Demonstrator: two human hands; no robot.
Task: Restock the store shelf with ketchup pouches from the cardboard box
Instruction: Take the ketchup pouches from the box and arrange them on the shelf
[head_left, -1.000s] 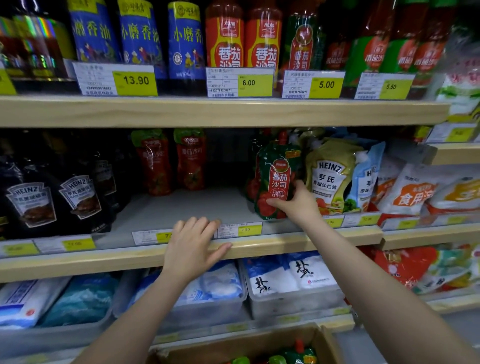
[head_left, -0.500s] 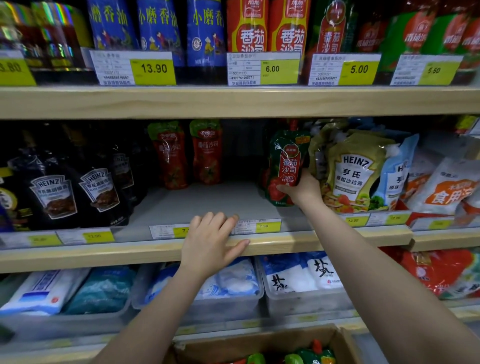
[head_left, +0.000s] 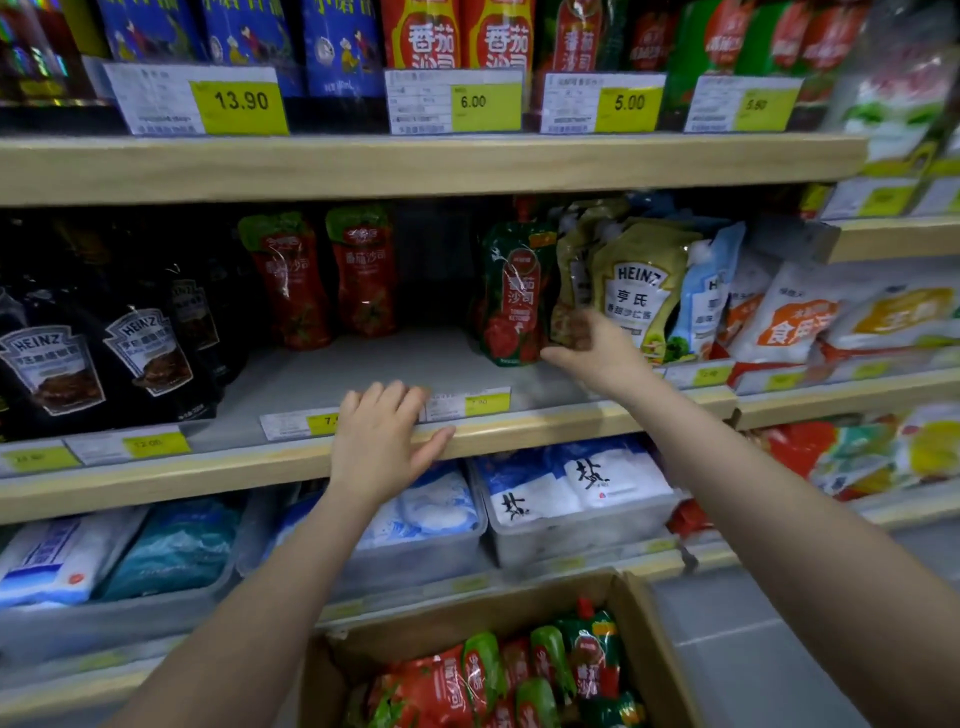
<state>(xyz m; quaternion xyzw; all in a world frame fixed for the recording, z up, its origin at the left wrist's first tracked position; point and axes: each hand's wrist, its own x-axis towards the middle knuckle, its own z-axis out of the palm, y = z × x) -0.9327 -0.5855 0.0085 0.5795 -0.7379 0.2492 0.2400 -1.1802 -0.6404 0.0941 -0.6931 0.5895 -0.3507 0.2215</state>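
Note:
A green and red ketchup pouch (head_left: 511, 296) stands upright on the grey middle shelf (head_left: 363, 369), pressed against the Heinz pouches to its right. My right hand (head_left: 595, 351) is just right of its base, thumb reaching to the lower corner and fingers blurred and loosely bent, not wrapped round it. My left hand (head_left: 382, 441) rests flat on the shelf's wooden front edge, fingers straight over the price tags. Two red ketchup pouches (head_left: 327, 278) stand at the back of the shelf. Below, the open cardboard box (head_left: 660, 649) holds several more ketchup pouches (head_left: 493, 680).
Dark Heinz sauce pouches (head_left: 93, 358) fill the shelf's left end, and yellow and blue Heinz pouches (head_left: 644, 291) crowd the right. Bottles and price tags line the shelf above. Plastic bins of salt bags (head_left: 576, 488) sit on the shelf below.
My right hand set the pouch further back on the shelf and has slipped off it to the right. The view dropped, showing more of the box. My left hand stayed on the shelf edge.

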